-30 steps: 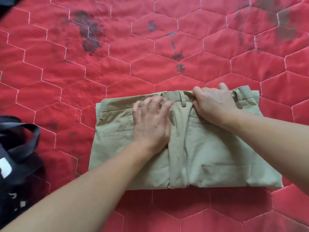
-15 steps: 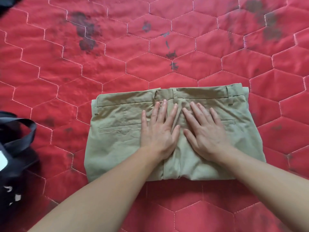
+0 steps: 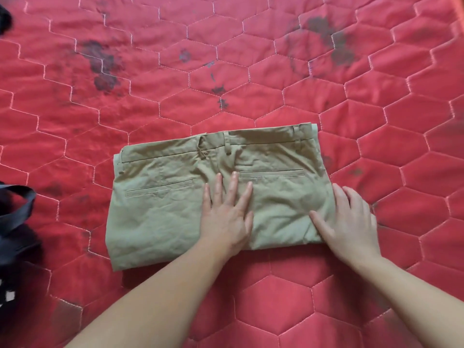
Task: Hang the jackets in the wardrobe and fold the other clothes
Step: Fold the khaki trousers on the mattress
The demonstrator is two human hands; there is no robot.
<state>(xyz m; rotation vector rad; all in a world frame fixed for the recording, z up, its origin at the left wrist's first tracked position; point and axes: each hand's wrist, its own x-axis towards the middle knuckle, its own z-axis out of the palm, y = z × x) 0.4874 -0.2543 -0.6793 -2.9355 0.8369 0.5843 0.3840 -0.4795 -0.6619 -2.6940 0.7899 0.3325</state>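
At the bottom of the frame two bare forearms come in from the lower edge and reach up toward the middle. The left hand [image 3: 226,217] lies flat on the khaki trousers [image 3: 175,197], near the centre of the bundle, with its fingers straight and a little spread; it presses the cloth and grips nothing. The right hand [image 3: 349,222] lies flat too, fingers spread, at the lower right corner of the trousers, partly on the cloth and partly on the red quilt [image 3: 276,297] beside it. It seems to smooth or square that edge.

The trousers lie in the middle of the frame, on the quilt, folded into a compact rectangle. The seat side is up: two back pockets and the waistband with its belt loops run along the far edge. The cloth has some wrinkles, but the edges are fairly even.

At the left edge of the frame is a dark bag with a strap [image 3: 15,222], apart from the trousers. Farther up, the quilt shows its hexagon stitching and several dark stains [image 3: 103,64]. In the upper left corner there is a small piece of something black [image 3: 5,18]; I cannot tell what it is.

In my judgement, the folding of this one garment is almost finished, and only the last flattening is left. No jackets, wardrobe or other clothes are in view, so how much of the whole task is left cannot be judged from here.
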